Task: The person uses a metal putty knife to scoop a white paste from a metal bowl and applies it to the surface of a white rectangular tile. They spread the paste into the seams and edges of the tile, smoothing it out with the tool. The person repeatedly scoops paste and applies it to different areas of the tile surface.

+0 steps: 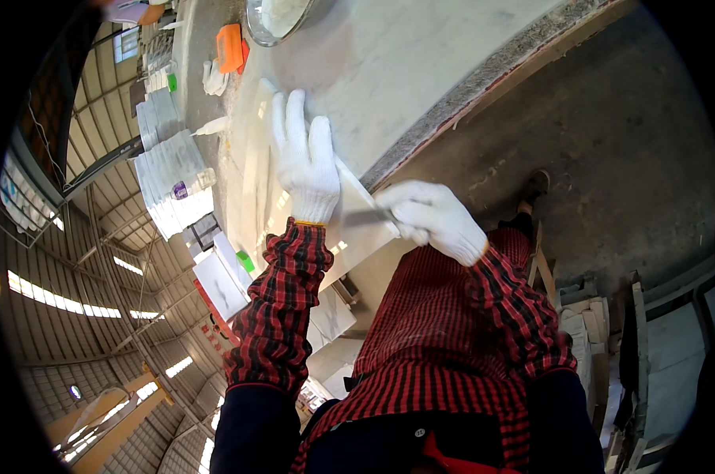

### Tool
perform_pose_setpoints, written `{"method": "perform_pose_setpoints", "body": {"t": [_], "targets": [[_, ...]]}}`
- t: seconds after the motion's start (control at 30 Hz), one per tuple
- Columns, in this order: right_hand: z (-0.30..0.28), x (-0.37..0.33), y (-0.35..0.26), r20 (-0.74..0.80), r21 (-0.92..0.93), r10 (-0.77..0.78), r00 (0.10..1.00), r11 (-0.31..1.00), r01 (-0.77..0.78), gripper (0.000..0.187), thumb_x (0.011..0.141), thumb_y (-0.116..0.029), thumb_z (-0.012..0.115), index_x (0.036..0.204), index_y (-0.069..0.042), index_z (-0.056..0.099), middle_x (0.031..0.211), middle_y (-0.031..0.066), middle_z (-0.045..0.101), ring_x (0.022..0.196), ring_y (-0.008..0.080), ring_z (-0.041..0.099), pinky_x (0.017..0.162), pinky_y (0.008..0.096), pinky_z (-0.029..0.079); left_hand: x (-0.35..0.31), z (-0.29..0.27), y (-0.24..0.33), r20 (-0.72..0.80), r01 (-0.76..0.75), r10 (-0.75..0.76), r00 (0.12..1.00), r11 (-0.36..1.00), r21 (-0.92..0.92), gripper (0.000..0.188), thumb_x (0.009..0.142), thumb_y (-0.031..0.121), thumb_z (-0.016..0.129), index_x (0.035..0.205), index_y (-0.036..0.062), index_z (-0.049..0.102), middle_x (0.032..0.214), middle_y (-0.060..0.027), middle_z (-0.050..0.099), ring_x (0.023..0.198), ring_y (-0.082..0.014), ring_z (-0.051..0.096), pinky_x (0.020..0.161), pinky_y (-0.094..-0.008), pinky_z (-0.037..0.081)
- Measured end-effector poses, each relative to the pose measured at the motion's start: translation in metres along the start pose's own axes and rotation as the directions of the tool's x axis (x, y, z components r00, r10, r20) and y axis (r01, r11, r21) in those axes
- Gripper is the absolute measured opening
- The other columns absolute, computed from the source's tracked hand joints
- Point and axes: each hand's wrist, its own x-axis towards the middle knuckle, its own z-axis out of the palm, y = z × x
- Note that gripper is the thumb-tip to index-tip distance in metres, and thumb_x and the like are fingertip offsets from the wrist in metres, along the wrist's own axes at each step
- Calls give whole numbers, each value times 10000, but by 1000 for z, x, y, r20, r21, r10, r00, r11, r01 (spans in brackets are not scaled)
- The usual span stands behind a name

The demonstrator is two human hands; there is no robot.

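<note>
My left hand [306,162], in a white knit glove, lies palm down with its fingers stretched out on a pale, glossy stone-like slab [255,170]. White-gloved too, my right hand [436,217] is closed at the slab's near right edge [356,183]. From its fingers a flat grey metal scraper blade [363,218] points left toward my left wrist. The fist hides the scraper's handle. I cannot tell whether the blade touches the slab.
Beyond my left hand are an orange scraper-like piece [230,49], a white glove [214,79] and a round clear bowl [277,17] with pale contents. Stacked pale slabs [172,178] stand at left. The worktable's rough edge [452,103] curves to the right.
</note>
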Motion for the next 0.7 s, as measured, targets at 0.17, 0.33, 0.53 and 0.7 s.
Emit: {"method": "perform_pose_setpoints", "body": {"t": [0.17,0.33,0.53,0.7], "targets": [[-38,-31,28,-154,302,-23,988,951,69,296,1025,-171,611,1258,7,651,750,-3,568,595,37,480,496,174,335,0,-5,17,5,196,-198,980,970,-143,471,1051,220,508,1474,12,502,1595,-215,385,1469,-342,384,1189,-377,314],[-21,-5,15,-105,303,-84,991,946,112,269,1031,-155,612,1232,24,624,843,28,573,609,53,430,513,187,342,0,-6,16,-4,162,-163,987,981,-106,507,1036,302,508,1485,66,498,1591,-231,378,1472,-384,360,1179,-425,316],[17,-2,21,-146,186,-46,988,980,74,257,1036,-152,600,1219,27,622,819,-3,554,608,44,419,510,189,341,-1,5,-3,-90,64,-67,994,997,-32,517,1010,368,527,1447,92,522,1557,-240,403,1444,-412,361,1173,-532,270],[-20,-52,53,-128,248,-91,988,961,121,241,1021,-147,608,1224,-20,631,773,-37,547,566,28,434,503,175,358,-2,6,-4,-123,39,-31,992,997,67,514,1011,394,522,1428,93,535,1532,-226,435,1416,-415,387,1152,-556,277]]}}
